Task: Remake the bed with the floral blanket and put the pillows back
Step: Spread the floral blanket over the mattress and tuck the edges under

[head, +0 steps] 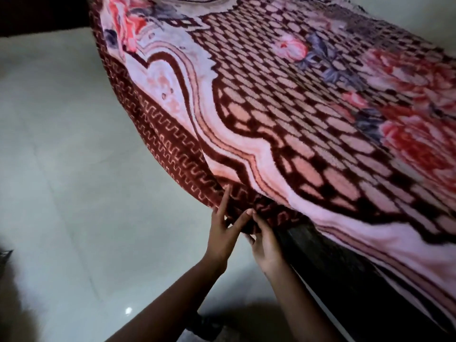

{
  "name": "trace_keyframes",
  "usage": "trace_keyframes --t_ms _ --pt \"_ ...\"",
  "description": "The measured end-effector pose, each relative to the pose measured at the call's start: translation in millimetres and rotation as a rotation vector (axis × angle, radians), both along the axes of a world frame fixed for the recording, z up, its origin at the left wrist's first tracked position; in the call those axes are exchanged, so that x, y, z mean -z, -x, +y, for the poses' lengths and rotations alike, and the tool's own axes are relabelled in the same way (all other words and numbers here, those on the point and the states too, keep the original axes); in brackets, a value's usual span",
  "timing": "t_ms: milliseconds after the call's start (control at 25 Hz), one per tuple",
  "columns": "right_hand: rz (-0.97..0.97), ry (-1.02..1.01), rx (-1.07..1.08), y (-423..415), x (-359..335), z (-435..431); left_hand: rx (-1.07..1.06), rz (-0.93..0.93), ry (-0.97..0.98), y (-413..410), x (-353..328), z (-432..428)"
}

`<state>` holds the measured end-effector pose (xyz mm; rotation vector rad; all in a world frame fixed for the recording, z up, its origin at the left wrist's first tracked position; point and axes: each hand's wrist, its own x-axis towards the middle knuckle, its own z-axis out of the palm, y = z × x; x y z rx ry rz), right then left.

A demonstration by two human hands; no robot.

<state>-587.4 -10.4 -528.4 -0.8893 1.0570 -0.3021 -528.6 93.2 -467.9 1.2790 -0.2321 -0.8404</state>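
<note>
The floral blanket (283, 99), pink and maroon with red roses and a zigzag border, lies spread over the bed and hangs over its near corner. My left hand (223, 233) holds the hanging border at that corner, one finger straight up against the cloth, the others spread. My right hand (265, 239) pinches the same border edge just to the right, thumb and fingers curled round the fold. No pillow is in view.
The dark wooden bed frame (328, 265) shows under the blanket at the lower right. A pale glossy tiled floor (74, 169) fills the left side. A dark object (5, 260) sits at the left edge.
</note>
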Motion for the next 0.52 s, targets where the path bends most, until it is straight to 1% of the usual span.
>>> trace_keyframes --t_ms 40,80,120,200,240,320,440,520 --pt "-0.005 0.011 0.015 3 1 3 -0.013 0.09 0.0 -3 -5 2" --pt "0.004 0.026 0.025 7 3 5 0.0 0.253 0.002 -6 -2 1" --pt "-0.003 0.024 0.027 9 2 7 0.018 0.356 -0.004 -12 -8 2" --pt "-0.012 0.01 0.009 9 -5 10 0.093 0.484 -0.005 -26 -12 -1" --pt "-0.012 0.001 -0.006 9 -6 10 0.102 0.512 0.013 -33 -13 -3" --pt "0.001 -0.004 -0.028 8 -7 6 0.003 0.5 -0.009 -34 -12 -11" --pt "0.024 0.018 -0.01 8 2 0 -0.269 0.338 -0.163 -26 1 -29" --pt "0.035 0.005 0.002 8 4 -1 -0.401 0.247 -0.139 -19 5 -34"
